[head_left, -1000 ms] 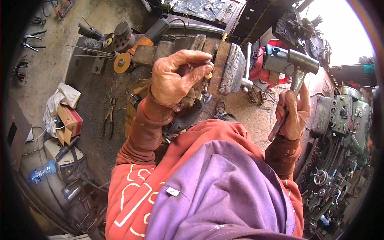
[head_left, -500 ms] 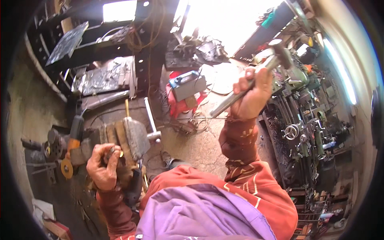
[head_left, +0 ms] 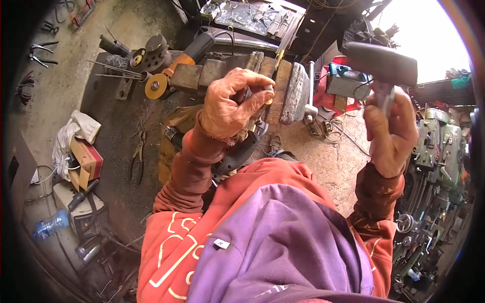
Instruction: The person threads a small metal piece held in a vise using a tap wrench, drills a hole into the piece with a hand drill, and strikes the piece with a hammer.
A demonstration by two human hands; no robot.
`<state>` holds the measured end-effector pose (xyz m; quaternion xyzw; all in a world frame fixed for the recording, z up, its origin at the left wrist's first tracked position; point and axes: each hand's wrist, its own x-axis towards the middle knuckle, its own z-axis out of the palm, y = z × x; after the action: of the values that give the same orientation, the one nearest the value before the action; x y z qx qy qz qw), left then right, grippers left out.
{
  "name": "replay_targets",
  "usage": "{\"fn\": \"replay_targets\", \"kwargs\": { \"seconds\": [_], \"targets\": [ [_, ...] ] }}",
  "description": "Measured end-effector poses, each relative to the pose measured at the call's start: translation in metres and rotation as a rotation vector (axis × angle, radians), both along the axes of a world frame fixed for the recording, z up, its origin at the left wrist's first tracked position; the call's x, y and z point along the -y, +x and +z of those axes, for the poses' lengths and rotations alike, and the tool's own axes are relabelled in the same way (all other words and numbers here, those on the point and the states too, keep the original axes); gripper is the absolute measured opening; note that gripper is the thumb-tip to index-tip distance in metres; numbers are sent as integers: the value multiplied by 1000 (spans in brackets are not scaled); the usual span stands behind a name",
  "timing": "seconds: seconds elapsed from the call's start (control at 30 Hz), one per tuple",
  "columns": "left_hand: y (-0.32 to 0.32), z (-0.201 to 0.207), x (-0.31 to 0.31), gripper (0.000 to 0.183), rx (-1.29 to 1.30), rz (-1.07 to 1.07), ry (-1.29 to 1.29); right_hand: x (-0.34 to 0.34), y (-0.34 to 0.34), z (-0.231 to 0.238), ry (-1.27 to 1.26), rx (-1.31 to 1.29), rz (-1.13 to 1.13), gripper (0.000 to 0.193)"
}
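Beside vise (head_left: 295, 91), raised hammer (head_left: 381, 63)

Wears an orange-red top with thin pale line shapes on the front. Long sleeves, darker and dirty brown near the wrists. Purple cloth over the chest, with a small white tag. Bare hands, no gloves.

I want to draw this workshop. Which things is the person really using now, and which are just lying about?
In use:
- hammer, gripped in the right hand
- small piece pinched by the left hand, too hidden to tell what
- bench vise just under that hand

Lying about:
- angle grinder
- pliers on the floor
- plastic bottle
- cardboard box with white cloth
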<state>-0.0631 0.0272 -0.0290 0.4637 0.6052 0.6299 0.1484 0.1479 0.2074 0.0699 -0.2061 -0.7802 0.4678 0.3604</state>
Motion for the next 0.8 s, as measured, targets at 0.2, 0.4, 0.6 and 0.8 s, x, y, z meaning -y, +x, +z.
{"fn": "replay_targets", "kwargs": {
  "seconds": [0.2,0.4,0.6,0.8],
  "targets": [
    [0,9,6,18,5,16,-56,16,-18,2,35,185,241,28],
    [-1,4,1,18,53,23,-19,6,-37,0,134,264,370,30],
    [0,6,4,19,81,61,-77,0,-41,2,250,285,460,29],
    [1,1,2,19,96,78,-59,0,-41,-1,212,284,464,29]
  ]
}}
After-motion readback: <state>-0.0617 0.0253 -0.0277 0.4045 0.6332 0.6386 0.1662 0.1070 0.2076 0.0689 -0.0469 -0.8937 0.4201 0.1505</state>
